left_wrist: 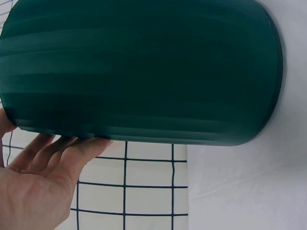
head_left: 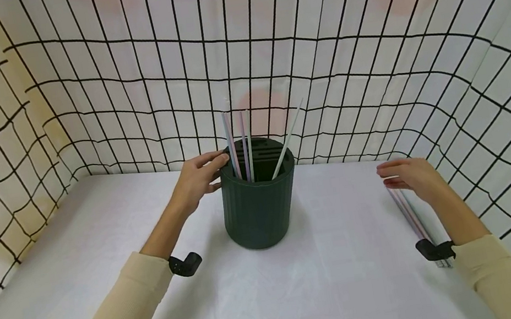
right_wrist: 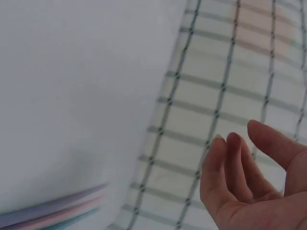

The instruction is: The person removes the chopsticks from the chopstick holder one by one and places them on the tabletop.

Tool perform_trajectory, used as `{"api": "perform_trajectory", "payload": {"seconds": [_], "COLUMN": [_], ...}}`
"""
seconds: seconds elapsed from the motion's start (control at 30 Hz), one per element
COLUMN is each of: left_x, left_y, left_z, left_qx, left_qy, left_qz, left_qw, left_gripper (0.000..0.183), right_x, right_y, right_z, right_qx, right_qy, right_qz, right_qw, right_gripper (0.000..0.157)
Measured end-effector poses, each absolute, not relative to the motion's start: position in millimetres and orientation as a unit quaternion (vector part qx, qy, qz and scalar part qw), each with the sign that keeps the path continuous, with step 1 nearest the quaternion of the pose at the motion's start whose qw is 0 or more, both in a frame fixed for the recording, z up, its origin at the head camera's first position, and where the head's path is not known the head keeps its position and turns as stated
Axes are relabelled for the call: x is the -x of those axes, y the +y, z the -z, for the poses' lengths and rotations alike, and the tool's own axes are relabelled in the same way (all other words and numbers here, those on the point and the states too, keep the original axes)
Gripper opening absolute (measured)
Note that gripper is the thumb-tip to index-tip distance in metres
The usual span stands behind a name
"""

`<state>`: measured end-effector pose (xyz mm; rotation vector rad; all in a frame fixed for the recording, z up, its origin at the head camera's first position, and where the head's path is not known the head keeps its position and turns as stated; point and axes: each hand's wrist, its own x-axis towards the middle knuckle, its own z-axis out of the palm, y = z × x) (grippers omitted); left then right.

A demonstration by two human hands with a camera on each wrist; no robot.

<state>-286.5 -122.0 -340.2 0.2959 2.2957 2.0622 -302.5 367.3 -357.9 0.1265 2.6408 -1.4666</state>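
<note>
A dark green ribbed utensil holder (head_left: 258, 215) stands upright on the white table, with a slotted part inside its mouth. My left hand (head_left: 198, 178) holds its rim from the left, thumb over the top edge and the other fingers against the outer wall. Several thin pastel straws stand in it; a pale green straw (head_left: 287, 142) leans to the right. Over at the right, my right hand (head_left: 411, 176) hovers with loosely bent fingers and nothing between them. Beneath it lies a bundle of loose pastel straws (head_left: 408, 213), partly covered by the hand and wrist.
Black wire grid (head_left: 162, 79) backed with white sheeting encloses the back and both sides of the table (head_left: 278, 301). The right forearm is close to the grid on that side. A small black camera (head_left: 185, 264) sits on the left wrist, another on the right.
</note>
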Motion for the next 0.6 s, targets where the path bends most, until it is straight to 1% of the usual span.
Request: {"api": "perform_trajectory", "payload": {"seconds": [0.17, 0.27, 0.43, 0.6], "left_x": [286.6, 287.3, 288.2, 288.0], "left_y": [-122.1, -122.3, -122.5, -122.6], "left_z": [341.1, 341.9, 342.8, 342.3], "left_qx": [-0.098, -0.097, -0.097, -0.095], "left_qy": [0.740, 0.740, 0.740, 0.741], "left_qz": [-0.665, -0.666, -0.665, -0.664], "left_qw": [0.020, 0.018, 0.017, 0.018], "left_gripper": [0.052, 0.052, 0.051, 0.051], "right_x": [299.0, 297.4, 293.4, 288.8], "right_y": [309.4, 275.8, 229.4, 197.0], "right_z": [314.0, 295.7, 279.1, 273.7], "right_qx": [0.006, 0.031, 0.064, 0.100], "right_qy": [0.865, 0.850, 0.822, 0.787], "right_qz": [0.500, 0.525, 0.564, 0.606], "right_qw": [0.035, 0.034, 0.046, 0.053], "right_gripper": [0.054, 0.053, 0.047, 0.042]}}
